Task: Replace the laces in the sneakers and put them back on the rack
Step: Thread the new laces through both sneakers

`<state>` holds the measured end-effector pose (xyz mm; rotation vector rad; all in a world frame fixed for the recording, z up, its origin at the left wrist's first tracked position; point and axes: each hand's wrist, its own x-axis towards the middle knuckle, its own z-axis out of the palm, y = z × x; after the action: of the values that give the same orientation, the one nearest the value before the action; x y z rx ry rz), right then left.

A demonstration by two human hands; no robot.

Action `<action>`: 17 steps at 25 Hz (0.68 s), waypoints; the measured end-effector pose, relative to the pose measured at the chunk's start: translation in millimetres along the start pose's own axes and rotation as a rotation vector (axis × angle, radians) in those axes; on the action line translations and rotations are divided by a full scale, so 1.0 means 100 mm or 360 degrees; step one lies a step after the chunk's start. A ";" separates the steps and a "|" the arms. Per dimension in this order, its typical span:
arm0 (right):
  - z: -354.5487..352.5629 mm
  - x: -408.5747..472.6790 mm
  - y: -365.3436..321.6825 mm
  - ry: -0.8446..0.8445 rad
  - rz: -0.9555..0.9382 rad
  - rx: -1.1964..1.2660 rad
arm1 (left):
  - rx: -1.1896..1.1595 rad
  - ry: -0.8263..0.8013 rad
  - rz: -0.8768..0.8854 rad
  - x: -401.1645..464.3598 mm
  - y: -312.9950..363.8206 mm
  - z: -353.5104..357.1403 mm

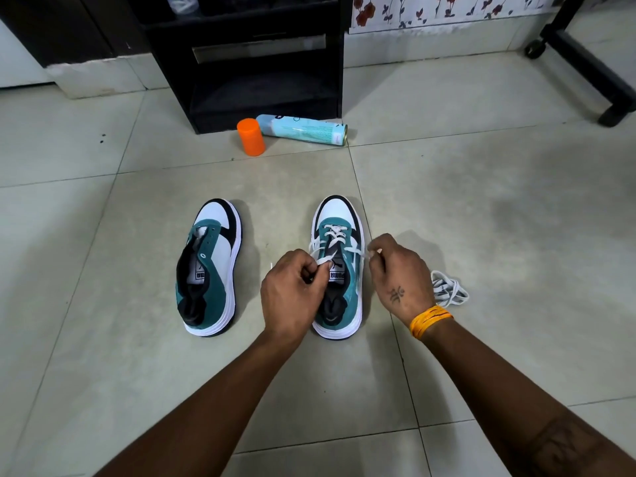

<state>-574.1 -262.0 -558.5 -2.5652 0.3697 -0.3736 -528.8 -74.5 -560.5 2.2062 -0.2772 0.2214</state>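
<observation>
Both hands, left hand [292, 287] and right hand [399, 277], pinch lace [335, 232] ends over the sneaker [339, 270].

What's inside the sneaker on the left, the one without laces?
Inside the unlaced sneaker you can see a black lining and a white insole label with a logo. The toe end is hidden under the tongue.

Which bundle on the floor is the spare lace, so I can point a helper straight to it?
Start at the black rack at the top and come down the tiled floor to the two sneakers. Beside the right sneaker, just past the right hand, lies the spare lace: a loose white coil on bare tile, threaded through nothing, unlike the lace in that sneaker.
</observation>
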 end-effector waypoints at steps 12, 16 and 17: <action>-0.03 0.00 0.10 -0.0448 0.0230 -0.0703 | -0.0166 0.0051 -0.0228 -0.13 -0.02 0.05; -0.04 0.03 -0.15 -0.0293 -0.0142 -0.0292 | -0.0157 0.0055 -0.0190 -0.13 0.01 0.07; -0.03 0.04 -0.18 -0.0286 -0.0196 -0.0216 | -0.0155 0.0060 -0.0181 -0.14 0.01 0.07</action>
<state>-567.6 -249.5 -545.4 -2.7357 0.1771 -0.1637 -541.8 -79.2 -567.2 2.1117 -0.1382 0.1831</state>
